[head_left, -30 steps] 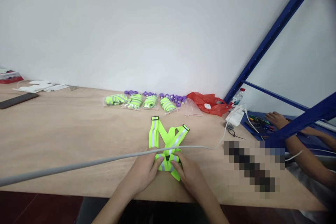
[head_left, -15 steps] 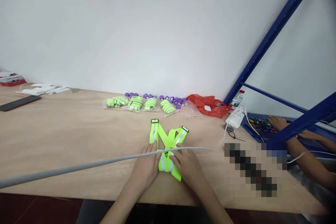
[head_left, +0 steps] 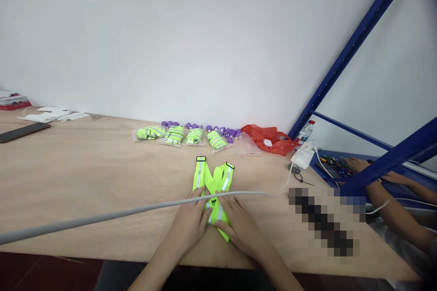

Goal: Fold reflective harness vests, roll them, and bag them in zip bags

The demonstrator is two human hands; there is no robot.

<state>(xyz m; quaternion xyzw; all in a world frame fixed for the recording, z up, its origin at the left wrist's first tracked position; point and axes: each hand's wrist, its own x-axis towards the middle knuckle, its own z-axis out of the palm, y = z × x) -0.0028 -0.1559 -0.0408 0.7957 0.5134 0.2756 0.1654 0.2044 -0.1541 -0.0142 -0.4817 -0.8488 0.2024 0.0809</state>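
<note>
A neon yellow-green reflective vest (head_left: 215, 179) made of straps with silver stripes lies on the table in front of me. Its two upper straps end in black buckles and point away from me. My left hand (head_left: 191, 216) rests flat on its left side, fingers stretched out. On the other side my right hand (head_left: 239, 218) lies over the lower right part, also with extended fingers. Both hands hide pieces of the lower straps. A grey cable (head_left: 136, 210) passes in front of the vest and hands, across the view.
Along the wall lie several bagged folded vests (head_left: 175, 134), purple rolls (head_left: 226, 132), a clear bag (head_left: 249, 144) and a red plastic bag (head_left: 269, 138). A white power strip (head_left: 303, 155) and a bottle (head_left: 306, 131) stand right, by a blue frame (head_left: 355, 50). Another person's arm (head_left: 392, 204) is beyond.
The vest's right strap has swung inward to the left, closer to the left strap. My right hand has shifted left over the lower straps; the left hand stays nearly in place.
</note>
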